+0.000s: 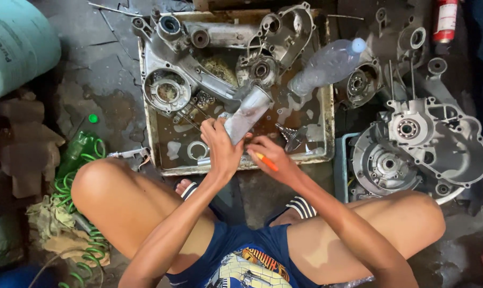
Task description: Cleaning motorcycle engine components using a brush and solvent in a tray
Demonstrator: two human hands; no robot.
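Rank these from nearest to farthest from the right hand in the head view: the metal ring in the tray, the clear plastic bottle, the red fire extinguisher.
From the right hand:
1. Metal ring, lying in the tray, on the left.
2. Clear plastic bottle, tilted at the tray's upper right edge.
3. Red fire extinguisher, top right corner.

Two hands (pixel 220 144), one tray (pixel 327 133), one bottle (pixel 327 64)

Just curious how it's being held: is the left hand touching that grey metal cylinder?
Touching. The head view shows the left hand wrapped around the lower end of the metal cylinder.
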